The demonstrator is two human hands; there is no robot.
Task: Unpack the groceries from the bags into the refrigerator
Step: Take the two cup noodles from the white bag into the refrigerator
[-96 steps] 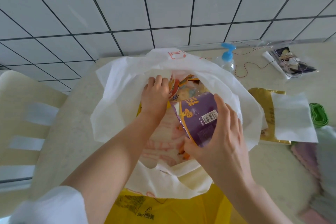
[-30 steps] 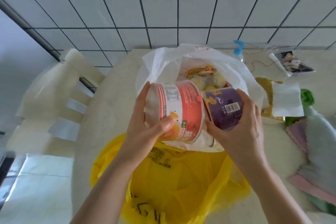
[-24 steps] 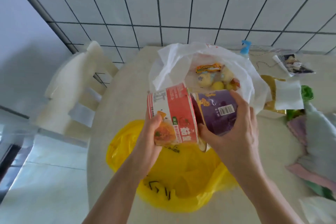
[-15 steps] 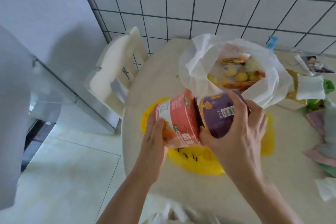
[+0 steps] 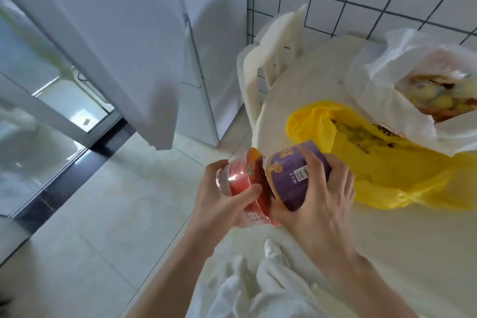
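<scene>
From the head view, the left hand [image 5: 219, 201] grips a round red plastic-wrapped noodle tub [image 5: 244, 188] and the right hand [image 5: 317, 196] a purple paper noodle bowl [image 5: 289, 175], touching rim to rim over the floor; either could slip carrying toward the white refrigerator [image 5: 116, 33] beyond the left grip.

**2 tubs held left of the table**

The left hand [image 5: 219, 201] grips the red round tub [image 5: 242, 183]; just right, touching it, the right hand [image 5: 320, 204] grips the purple round tub [image 5: 291, 178]. On the cream round table [image 5: 309, 77] behind lie the yellow plastic bag [image 5: 387, 160] and, farther right, the white plastic bag [image 5: 382, 90]. The white refrigerator [image 5: 124, 33] stands far left.
</scene>
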